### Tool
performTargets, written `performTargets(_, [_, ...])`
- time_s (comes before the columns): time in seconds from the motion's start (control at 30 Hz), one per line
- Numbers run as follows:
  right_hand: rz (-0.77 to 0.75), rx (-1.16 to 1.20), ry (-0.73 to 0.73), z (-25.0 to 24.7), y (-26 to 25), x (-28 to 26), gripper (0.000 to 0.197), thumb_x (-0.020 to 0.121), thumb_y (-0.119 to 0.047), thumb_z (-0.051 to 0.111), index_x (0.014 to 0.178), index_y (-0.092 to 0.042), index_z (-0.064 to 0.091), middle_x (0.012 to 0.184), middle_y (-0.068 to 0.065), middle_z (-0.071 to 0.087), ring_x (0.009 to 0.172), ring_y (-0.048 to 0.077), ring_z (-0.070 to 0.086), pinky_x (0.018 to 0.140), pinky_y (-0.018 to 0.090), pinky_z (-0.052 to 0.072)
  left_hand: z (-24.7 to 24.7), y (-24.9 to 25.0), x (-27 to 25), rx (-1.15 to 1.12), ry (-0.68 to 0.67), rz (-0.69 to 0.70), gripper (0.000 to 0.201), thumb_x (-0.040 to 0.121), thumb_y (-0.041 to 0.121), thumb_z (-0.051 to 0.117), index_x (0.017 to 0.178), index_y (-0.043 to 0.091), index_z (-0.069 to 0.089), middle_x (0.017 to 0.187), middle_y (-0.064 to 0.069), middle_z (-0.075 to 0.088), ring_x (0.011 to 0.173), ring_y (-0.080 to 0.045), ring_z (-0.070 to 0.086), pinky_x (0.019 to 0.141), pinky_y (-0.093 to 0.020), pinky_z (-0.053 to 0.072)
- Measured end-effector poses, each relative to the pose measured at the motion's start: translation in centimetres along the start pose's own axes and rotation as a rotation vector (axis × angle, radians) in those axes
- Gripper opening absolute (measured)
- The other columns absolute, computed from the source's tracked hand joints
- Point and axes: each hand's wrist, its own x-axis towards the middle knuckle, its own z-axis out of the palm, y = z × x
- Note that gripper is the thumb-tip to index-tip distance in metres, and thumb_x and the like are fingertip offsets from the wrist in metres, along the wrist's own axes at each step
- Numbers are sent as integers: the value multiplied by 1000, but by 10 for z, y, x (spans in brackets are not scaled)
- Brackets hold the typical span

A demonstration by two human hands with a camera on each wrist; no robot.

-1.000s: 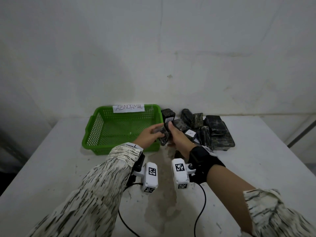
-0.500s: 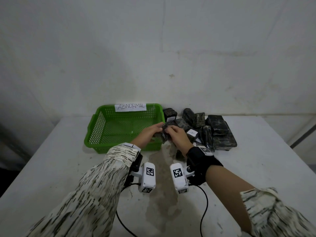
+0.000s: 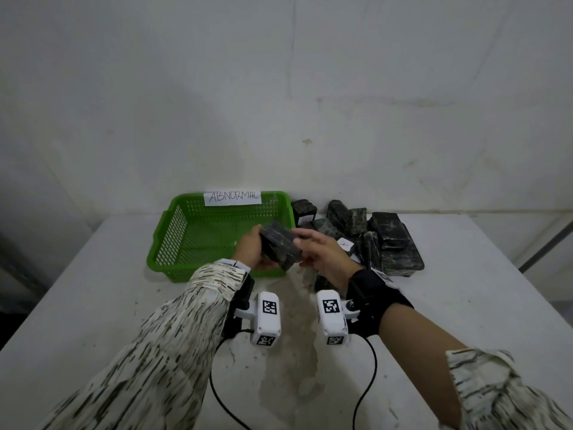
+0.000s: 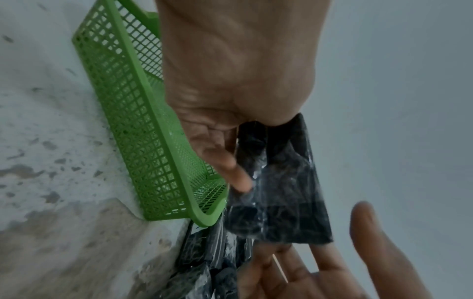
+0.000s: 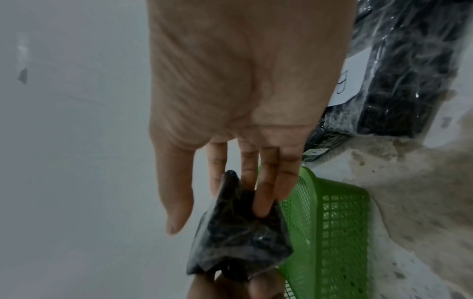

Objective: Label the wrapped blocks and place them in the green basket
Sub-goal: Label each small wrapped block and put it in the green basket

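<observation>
Two hands meet over the green basket (image 3: 173,234) near-right corner. My left hand (image 3: 251,251) grips one wrapped block (image 3: 279,248) there; my right hand (image 3: 325,254) has straight fingers (image 5: 263,194) touching its right end.

Bare utility or storage-type workroom, exact kind can't be told: plain whitish plastered wall (image 3: 279,88) with scuffs and a faint seam, stained white-painted table (image 3: 93,305) pushed against it. Green perforated plastic basket (image 3: 161,240) carries a handwritten white paper "ABNORMAL" sign (image 3: 232,198), next to a pile of dark blocks wrapped in clear film (image 3: 387,240), suggesting sorting work.
</observation>
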Motion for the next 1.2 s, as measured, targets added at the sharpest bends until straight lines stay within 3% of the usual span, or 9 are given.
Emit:
performTargets(0.2, [-50, -295, -129, 17, -8, -3, 43, 84, -20, 71, 124, -29, 57, 99, 1, 50, 91, 18, 55, 77, 25, 44, -8, -11, 3, 378, -4, -29, 75, 98, 50, 4, 84, 3, 60, 58, -9, 50, 45, -16, 46, 42, -19, 35])
performTargets(0.3, [-90, -221, -210, 23, -11, -5, 54, 89, -7, 63, 138, -21, 47, 110, -11, 55, 98, 0, 56, 81, 10, 47, -10, -14, 1, 370, -62, -38, 78, 96, 55, 5, 91, 5, 64, 72, -17, 60, 62, -25, 60, 56, -25, 48])
performTargets(0.4, [-34, -126, -274, 25, -9, -5, 51, 86, 0, 64, 130, -24, 55, 117, -1, 63, 101, 10, 63, 89, 20, 51, -11, -8, -3, 431, -101, -99, 72, 98, 54, 10, 81, 5, 60, 63, -19, 54, 51, -23, 54, 48, -22, 35])
performTargets(0.47, [-21, -124, -227, 24, -9, -4, 41, 85, -4, 66, 121, -24, 60, 115, 5, 64, 101, 15, 63, 88, 22, 52, -14, -4, -2, 443, -128, -122, 71, 99, 52, 17, 103, -2, 63, 73, -24, 59, 61, -27, 60, 49, -22, 33])
performTargets(0.63, [-11, -161, 60, 14, 2, 2, 28, 85, -38, 67, 110, -25, 61, 116, 13, 64, 94, 24, 64, 71, 36, 53, -13, 0, -4, 324, -223, -100, 47, 98, 48, 30, 124, 11, 43, 93, -9, 58, 82, -22, 57, 74, -33, 49])
performTargets(0.8, [-10, -86, 121, 19, 8, 2, 33, 93, -47, 52, 103, -15, 49, 104, 9, 59, 77, 22, 65, 59, 36, 58, -3, 2, -8, 72, -329, -72, 50, 93, 49, 39, 123, 10, 46, 113, -9, 57, 101, -23, 56, 72, -33, 52])
performTargets(0.9, [0, -81, 124, 22, 6, 1, 32, 95, -48, 49, 102, -17, 48, 106, 9, 60, 74, 21, 65, 48, 28, 53, -1, 0, -7, -7, -372, -67, 54, 83, 49, 54, 124, 13, 50, 128, -17, 52, 118, -34, 50, 94, -46, 49])
performTargets(1.03, [47, -105, 32, 18, 9, 1, 27, 96, -39, 52, 111, -18, 46, 117, 8, 60, 73, 29, 64, 51, 27, 52, -1, 2, -6, -73, -368, -75, 36, 93, 31, 51, 119, 6, 53, 118, -20, 56, 115, -35, 52, 95, -44, 47])
performTargets(1.2, [36, -143, 60, 20, 10, 1, 17, 98, -21, 50, 108, -11, 42, 91, 1, 55, 78, 13, 61, 69, 36, 57, 1, -1, -8, -28, -362, -101, 14, 95, 22, 50, 99, 9, 53, 101, -13, 56, 100, -28, 52, 96, -44, 45])
